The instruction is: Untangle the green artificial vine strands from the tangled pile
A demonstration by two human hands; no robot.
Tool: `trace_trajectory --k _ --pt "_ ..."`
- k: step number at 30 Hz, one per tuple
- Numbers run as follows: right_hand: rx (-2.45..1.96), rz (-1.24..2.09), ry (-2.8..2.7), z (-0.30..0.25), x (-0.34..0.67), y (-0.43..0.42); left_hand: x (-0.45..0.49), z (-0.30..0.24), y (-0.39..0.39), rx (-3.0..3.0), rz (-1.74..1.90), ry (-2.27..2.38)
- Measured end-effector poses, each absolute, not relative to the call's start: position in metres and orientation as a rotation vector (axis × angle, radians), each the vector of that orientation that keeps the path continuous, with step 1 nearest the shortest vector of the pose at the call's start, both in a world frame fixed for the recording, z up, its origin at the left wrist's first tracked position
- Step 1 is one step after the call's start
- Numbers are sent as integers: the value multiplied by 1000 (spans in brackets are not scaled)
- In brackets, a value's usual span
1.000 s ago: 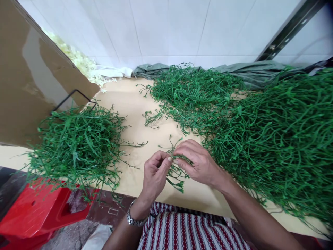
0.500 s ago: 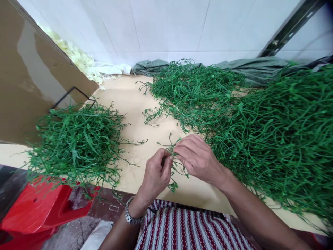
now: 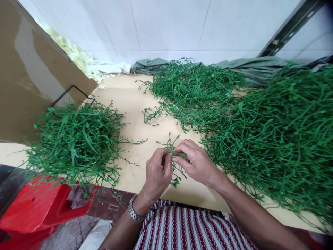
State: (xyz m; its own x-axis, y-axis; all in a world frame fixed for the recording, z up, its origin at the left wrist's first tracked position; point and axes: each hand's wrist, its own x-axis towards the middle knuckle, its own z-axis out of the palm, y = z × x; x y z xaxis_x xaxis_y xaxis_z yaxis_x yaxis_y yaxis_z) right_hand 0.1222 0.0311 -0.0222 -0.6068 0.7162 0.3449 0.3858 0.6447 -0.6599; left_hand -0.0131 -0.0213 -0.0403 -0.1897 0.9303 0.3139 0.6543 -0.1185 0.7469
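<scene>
Over the front part of the table, both my hands meet at a small green plastic-looking stem sprig (image 3: 170, 146). My left hand (image 3: 158, 170) is closed, pinching the sprig between thumb and forefinger; a watch circles that wrist. Thumb and fingers of my right hand (image 3: 195, 159) pinch thin green stems just beside it. Several thin stems with small budded tips stick out above and below the fingers. Exactly where the stems join is hidden by the fingertips. To my right lies a large heap of green stems (image 3: 275, 139), with its edge close to my right forearm.
A smaller pile of green stems (image 3: 75, 146) sits at the left on a wire frame (image 3: 74, 86), before a cardboard box (image 3: 39, 76). Pale petals (image 3: 78, 55) and green cloth (image 3: 148, 67) line the tiled wall. A red stool (image 3: 33, 208) stands below the table's left edge.
My right hand has shifted slightly down, and its fingers have spread a little, showing more of the stems between them. My left hand stays nearly in place.
</scene>
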Motion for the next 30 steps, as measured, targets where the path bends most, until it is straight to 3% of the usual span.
trace_trajectory --k 19,25,30 --pt "-1015 1118 -2421 -9 140 34 -19 -31 -21 1980 1106 1605" --pt "-1054 1108 -2444 -12 146 26 -26 -36 -15 2498 948 1544" --pt "-1063 1340 -2319 -4 161 15 -31 -35 -11 2742 870 1301"
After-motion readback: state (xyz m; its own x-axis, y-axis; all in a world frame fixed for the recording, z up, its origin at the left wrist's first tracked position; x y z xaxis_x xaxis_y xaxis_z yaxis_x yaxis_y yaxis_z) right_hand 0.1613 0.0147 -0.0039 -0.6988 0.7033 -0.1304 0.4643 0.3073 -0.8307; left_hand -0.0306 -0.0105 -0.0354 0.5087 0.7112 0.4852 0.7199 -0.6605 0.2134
